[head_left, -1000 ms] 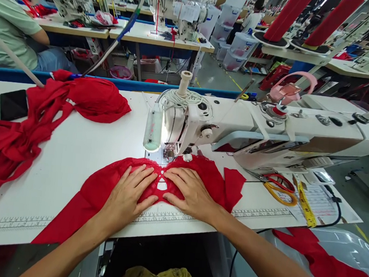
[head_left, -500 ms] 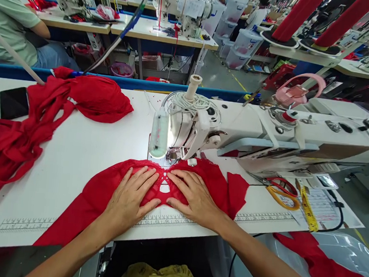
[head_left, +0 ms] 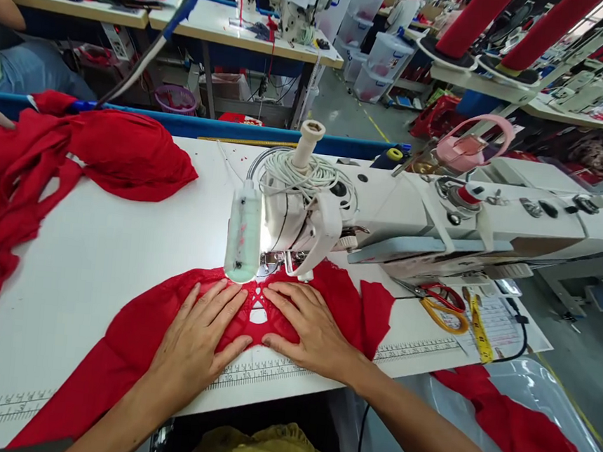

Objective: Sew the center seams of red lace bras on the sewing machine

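1. Red lace-edged fabric (head_left: 132, 324) was spread on the table (head_left: 115, 238), with its upper edge at the sewing machine (head_left: 398, 206).
2. It was pressed by the left hand (head_left: 190, 346) and the right hand (head_left: 311, 325), on both sides of its cut-out (head_left: 258, 316), probably for holding it flat.
3. The fingers (head_left: 228, 312) were extended and slightly parted; nothing was gripped.
4. Scissors (head_left: 425, 293) were laid rightward, presumably for easy reach.

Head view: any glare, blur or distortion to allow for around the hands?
In the head view, a bright glow at the sewing machine's head lights the white tabletop; highlights streak the clear bin at lower right; the left hand and right hand read clearly; wide-angle stretch tilts the red thread cones at upper right, seemingly.
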